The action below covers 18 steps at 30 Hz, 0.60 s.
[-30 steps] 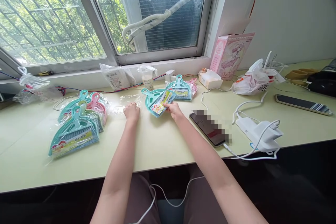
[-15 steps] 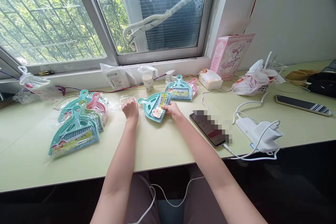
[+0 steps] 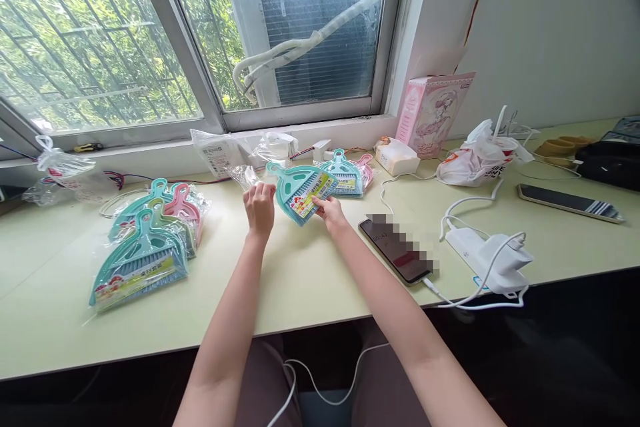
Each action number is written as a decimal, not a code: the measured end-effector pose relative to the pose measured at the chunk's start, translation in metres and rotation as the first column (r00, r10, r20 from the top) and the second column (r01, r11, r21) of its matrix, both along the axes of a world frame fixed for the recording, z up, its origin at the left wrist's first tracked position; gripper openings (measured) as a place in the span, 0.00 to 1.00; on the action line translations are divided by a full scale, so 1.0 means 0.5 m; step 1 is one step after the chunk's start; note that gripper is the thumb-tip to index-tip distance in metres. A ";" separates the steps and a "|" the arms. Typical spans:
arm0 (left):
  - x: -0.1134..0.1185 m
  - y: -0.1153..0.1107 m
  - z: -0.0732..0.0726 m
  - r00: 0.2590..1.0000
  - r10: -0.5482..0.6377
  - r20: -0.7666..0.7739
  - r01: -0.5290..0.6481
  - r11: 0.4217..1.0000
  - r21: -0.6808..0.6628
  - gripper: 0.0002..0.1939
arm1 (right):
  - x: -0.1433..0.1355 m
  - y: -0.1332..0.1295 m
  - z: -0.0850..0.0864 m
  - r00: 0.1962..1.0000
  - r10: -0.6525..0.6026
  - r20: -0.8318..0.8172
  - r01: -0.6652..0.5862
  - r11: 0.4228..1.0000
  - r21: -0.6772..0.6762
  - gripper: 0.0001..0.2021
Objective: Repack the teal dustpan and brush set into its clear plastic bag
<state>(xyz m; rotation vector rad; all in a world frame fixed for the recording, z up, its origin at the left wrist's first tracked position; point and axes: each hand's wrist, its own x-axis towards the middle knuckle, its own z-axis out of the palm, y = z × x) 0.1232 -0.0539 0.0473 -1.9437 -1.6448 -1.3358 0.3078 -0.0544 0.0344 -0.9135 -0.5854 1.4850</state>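
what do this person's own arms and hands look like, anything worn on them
The left hand and right hand are ungloved, and both forearms are bare, with no sleeves in view. No watch or bracelet shows on either wrist.

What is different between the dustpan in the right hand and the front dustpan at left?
The held dustpan is in the right hand; the front dustpan rests on the table. The held dustpan shows no wrapping; the front dustpan is in a clear bag. The held dustpan's handle points leftward; the front dustpan's points away from the person. Both are turquoise, with blue bristles.
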 end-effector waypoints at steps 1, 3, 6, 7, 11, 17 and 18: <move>-0.002 0.001 0.000 0.999 0.023 0.027 -0.023 1.000 -0.003 0.10 | 0.002 0.000 0.000 0.999 -0.028 -0.024 0.028 1.000 -0.004 0.11; -0.008 0.003 -0.001 0.993 0.085 0.087 -0.084 0.996 -0.015 0.13 | 0.008 0.001 0.002 0.997 -0.047 -0.053 0.047 0.999 -0.001 0.12; -0.023 0.007 -0.002 0.978 0.146 0.148 -0.141 0.989 -0.043 0.15 | 0.014 0.003 0.005 0.999 -0.010 -0.033 0.010 1.000 0.014 0.12; -0.027 0.008 -0.003 0.975 0.153 0.161 -0.147 0.988 -0.047 0.15 | 0.015 0.004 0.005 1.000 0.012 -0.012 -0.011 1.000 0.020 0.12; -0.030 0.010 -0.004 0.974 0.114 0.195 -0.115 0.993 -0.006 0.13 | 0.012 0.011 -0.001 0.993 0.092 0.071 -0.095 0.995 0.044 0.11; -0.008 0.010 -0.001 0.977 -0.167 0.135 0.168 0.986 0.001 0.12 | 0.006 0.013 -0.002 0.986 0.113 0.120 -0.124 0.989 0.083 0.13; -0.004 0.009 -0.001 0.974 -0.196 0.118 0.199 0.980 -0.010 0.13 | 0.005 0.012 -0.001 0.989 0.097 0.113 -0.107 0.991 0.080 0.13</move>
